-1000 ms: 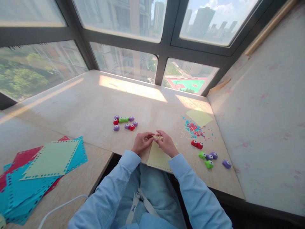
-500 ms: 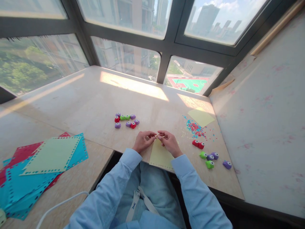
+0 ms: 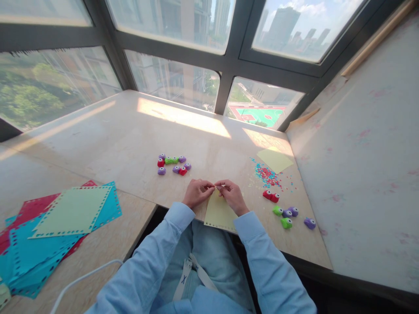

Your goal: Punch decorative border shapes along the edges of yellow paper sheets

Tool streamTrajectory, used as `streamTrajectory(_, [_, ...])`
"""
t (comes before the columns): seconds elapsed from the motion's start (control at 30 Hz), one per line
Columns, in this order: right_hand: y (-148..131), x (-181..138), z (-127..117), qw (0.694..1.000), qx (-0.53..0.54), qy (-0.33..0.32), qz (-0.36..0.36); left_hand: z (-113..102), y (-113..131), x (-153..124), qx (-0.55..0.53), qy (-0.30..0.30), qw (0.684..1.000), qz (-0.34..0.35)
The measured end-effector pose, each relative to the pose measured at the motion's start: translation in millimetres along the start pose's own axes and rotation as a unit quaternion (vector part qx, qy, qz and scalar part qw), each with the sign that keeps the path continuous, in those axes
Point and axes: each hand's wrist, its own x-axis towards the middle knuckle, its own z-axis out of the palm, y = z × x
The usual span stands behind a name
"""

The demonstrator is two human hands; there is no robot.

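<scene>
On my remote feed from the head camera, I see both bare hands close together over the near edge of a pale, smooth-topped table [image 3: 209, 144]. The left hand [image 3: 198, 193] and the right hand [image 3: 231, 195] curl inward, thumbs and forefingers drawn toward one meeting point. The tips are too small for me to tell whether they are fully closed or pinching something tiny. Below them, a pale yellow paper sheet [image 3: 218, 213] lies at the table's edge, a row of punched holes along its near side; the right hand covers part of it.

To the right I have a scatter of red and blue paper bits [image 3: 266, 175] beside a second plain yellow sheet [image 3: 277, 159]. Nearer me sit two glossy red plastic punches [image 3: 271, 196] with white eye-like discs, then green and purple punches [image 3: 287, 213]. Left of centre, beyond the hands, stands a mixed cluster of similar punches [image 3: 175, 165]. At far left, hole-edged blue, red and pale green paper sheets [image 3: 73, 211] overlap near a white cable [image 3: 85, 275].
</scene>
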Motion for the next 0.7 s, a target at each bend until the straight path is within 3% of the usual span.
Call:
streamTrajectory(0.5, [0.8, -3.6, 1.7, 0.999, 0.009, -0.037, 0.003, 0.7, 0.3, -0.2, 0.020, 0.009, 1.000, 0.001])
streamTrajectory(0.6, [-4.1, -12.0, 4.2, 0.999, -0.023, 0.025, -0.012, 0.0, 1.7, -0.2, 0.019, 0.011, 1.000, -0.003])
streamTrajectory(0.7, [-11.8, -26.2, 9.8, 0.985, -0.134, 0.102, -0.042, -0.1, 1.6, -0.6, 0.012, 0.013, 1.000, -0.006])
